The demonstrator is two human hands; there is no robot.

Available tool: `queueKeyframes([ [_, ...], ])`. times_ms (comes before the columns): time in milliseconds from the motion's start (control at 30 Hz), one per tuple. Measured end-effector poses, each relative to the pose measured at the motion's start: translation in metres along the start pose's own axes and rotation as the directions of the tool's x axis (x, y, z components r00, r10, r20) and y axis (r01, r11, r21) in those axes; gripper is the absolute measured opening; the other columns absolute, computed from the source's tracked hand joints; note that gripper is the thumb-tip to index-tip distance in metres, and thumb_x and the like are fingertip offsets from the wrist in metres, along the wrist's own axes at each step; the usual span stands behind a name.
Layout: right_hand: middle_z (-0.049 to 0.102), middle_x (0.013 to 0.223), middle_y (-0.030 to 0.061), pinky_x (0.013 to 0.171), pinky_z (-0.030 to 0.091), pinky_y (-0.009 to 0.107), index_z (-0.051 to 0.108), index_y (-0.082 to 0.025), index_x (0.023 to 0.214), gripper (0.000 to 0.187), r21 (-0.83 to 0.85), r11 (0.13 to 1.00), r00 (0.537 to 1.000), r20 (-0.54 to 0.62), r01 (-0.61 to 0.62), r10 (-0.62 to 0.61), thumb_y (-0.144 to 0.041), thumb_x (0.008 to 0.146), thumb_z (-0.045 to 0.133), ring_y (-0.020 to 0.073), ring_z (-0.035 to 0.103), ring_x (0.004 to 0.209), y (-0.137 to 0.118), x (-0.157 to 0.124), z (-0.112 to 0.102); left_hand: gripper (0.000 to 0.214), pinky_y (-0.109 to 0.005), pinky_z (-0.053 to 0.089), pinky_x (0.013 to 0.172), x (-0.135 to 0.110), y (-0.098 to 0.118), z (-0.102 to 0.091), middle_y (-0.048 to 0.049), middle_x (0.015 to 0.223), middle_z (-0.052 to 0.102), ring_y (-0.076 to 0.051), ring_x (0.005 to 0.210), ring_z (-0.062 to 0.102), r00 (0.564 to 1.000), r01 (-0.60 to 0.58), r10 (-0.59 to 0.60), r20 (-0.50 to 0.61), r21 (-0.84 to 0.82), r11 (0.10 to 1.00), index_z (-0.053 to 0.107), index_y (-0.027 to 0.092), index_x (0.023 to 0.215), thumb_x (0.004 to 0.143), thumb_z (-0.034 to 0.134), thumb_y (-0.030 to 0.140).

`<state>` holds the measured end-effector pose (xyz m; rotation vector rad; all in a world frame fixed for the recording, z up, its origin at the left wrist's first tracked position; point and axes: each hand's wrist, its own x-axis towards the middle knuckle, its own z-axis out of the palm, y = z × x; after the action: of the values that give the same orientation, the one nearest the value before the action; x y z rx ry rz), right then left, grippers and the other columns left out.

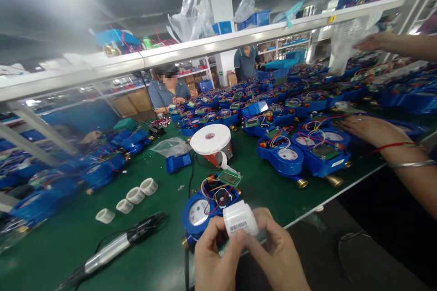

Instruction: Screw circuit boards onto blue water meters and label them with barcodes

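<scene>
Between my left hand (216,250) and my right hand (276,250) is a small roll of white barcode labels (241,220). Fingers of both hands close around it, thumbs meeting on its near face. Just beyond the roll, partly hidden by it and my left hand, lies a blue water meter (200,213) with its housing open. Wires and a green circuit board (230,177) stick up out of that housing. Farther off stands a large white reel (210,140) on an orange base, with a strip hanging from it.
Several label rolls (135,195) and an electric screwdriver (112,250) lie on the green table (160,263) at left. Many blue meters (287,159) fill the back and right. A co-worker's arms (382,138) reach in from the right. A shelf (191,45) crosses overhead.
</scene>
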<state>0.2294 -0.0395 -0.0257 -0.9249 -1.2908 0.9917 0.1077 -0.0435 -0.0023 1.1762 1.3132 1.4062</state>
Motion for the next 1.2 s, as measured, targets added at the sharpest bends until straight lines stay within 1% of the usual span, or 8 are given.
queueKeyframes([
  [133, 0.059, 0.088, 0.0032, 0.080, 0.040, 0.032, 0.063, -0.023, 0.087, 0.017, -0.108, 0.992, 0.995, 0.085, 0.069, -0.060, -0.035, 0.094, 0.052, 0.0229, 0.052, 0.090, -0.006, 0.000, -0.006, 0.025, -0.025, 0.044, 0.079, -0.001, 0.005, -0.008, -0.0037, 0.086, 0.074, -0.019, 0.082, 0.062, 0.999, 0.039, -0.039, -0.003, -0.015, 0.999, 0.075, 0.019, 0.082, 0.072, 0.076, 0.042],
  [267, 0.059, 0.079, 0.0012, 0.079, 0.036, 0.032, 0.063, -0.023, 0.077, 0.024, -0.150, 0.988, 0.992, 0.121, 0.040, -0.022, -0.029, 0.096, 0.049, 0.0215, 0.050, 0.085, -0.014, 0.004, -0.008, 0.028, -0.024, 0.045, 0.079, -0.002, 0.012, -0.012, -0.0033, 0.085, 0.074, -0.019, 0.082, 0.063, 0.995, 0.031, -0.025, -0.094, 0.058, 0.998, 0.075, 0.019, 0.085, 0.072, 0.075, 0.044],
  [433, 0.062, 0.082, 0.0013, 0.079, 0.035, 0.033, 0.066, -0.024, 0.080, 0.025, -0.159, 0.987, 0.991, 0.131, 0.030, -0.009, -0.028, 0.095, 0.048, 0.0218, 0.051, 0.086, -0.015, 0.006, -0.006, 0.032, -0.024, 0.049, 0.074, -0.001, 0.016, -0.011, -0.0038, 0.081, 0.074, -0.020, 0.079, 0.065, 0.982, 0.046, -0.036, -0.183, 0.055, 0.997, 0.073, 0.017, 0.086, 0.070, 0.075, 0.045],
  [633, 0.056, 0.084, 0.0024, 0.076, 0.038, 0.032, 0.063, -0.022, 0.077, 0.015, -0.243, 0.968, 0.996, 0.045, -0.069, 0.082, -0.030, 0.088, 0.059, 0.0222, 0.051, 0.084, -0.003, 0.003, -0.002, 0.030, -0.021, 0.049, 0.068, -0.002, 0.016, -0.006, -0.0045, 0.082, 0.075, -0.019, 0.078, 0.066, 0.982, -0.001, 0.011, -0.188, 0.054, 0.999, 0.071, 0.017, 0.088, 0.071, 0.074, 0.042],
  [733, 0.053, 0.082, 0.0007, 0.071, 0.038, 0.030, 0.059, -0.022, 0.074, 0.014, -0.232, 0.971, 0.998, -0.027, -0.063, 0.059, -0.030, 0.084, 0.065, 0.0206, 0.049, 0.080, 0.001, 0.001, -0.001, 0.033, -0.021, 0.051, 0.072, -0.003, 0.017, -0.004, -0.0048, 0.084, 0.075, -0.018, 0.078, 0.068, 0.988, -0.007, 0.013, -0.155, 0.039, 0.999, 0.067, 0.017, 0.093, 0.071, 0.075, 0.040],
  [833, 0.049, 0.079, -0.0010, 0.068, 0.037, 0.028, 0.055, -0.022, 0.071, 0.022, -0.181, 0.983, 0.998, -0.061, -0.040, 0.030, -0.034, 0.081, 0.070, 0.0191, 0.048, 0.076, 0.003, -0.001, -0.002, 0.032, -0.020, 0.050, 0.072, -0.003, 0.018, -0.004, -0.0040, 0.084, 0.076, -0.017, 0.078, 0.068, 0.991, 0.031, -0.026, -0.133, 0.039, 0.999, 0.068, 0.018, 0.091, 0.068, 0.077, 0.038],
  [1033, 0.049, 0.080, 0.0007, 0.073, 0.037, 0.030, 0.052, -0.022, 0.071, 0.028, -0.151, 0.988, 0.999, -0.023, -0.035, 0.032, -0.036, 0.095, 0.052, 0.0202, 0.048, 0.080, 0.004, -0.004, -0.006, 0.029, -0.020, 0.049, 0.072, -0.001, 0.018, -0.008, -0.0031, 0.085, 0.076, -0.016, 0.076, 0.066, 0.987, 0.035, -0.040, -0.155, -0.039, 0.999, 0.071, 0.018, 0.085, 0.067, 0.079, 0.040],
  [1200, 0.050, 0.080, 0.0017, 0.071, 0.038, 0.031, 0.049, -0.021, 0.069, 0.031, -0.106, 0.992, 0.995, -0.079, -0.061, 0.053, -0.037, 0.096, 0.052, 0.0200, 0.049, 0.077, 0.005, -0.003, -0.007, 0.034, -0.023, 0.049, 0.070, 0.000, 0.013, -0.010, -0.0038, 0.078, 0.073, -0.017, 0.070, 0.062, 0.981, 0.005, -0.015, -0.193, -0.053, 0.999, 0.071, 0.016, 0.078, 0.061, 0.083, 0.043],
])
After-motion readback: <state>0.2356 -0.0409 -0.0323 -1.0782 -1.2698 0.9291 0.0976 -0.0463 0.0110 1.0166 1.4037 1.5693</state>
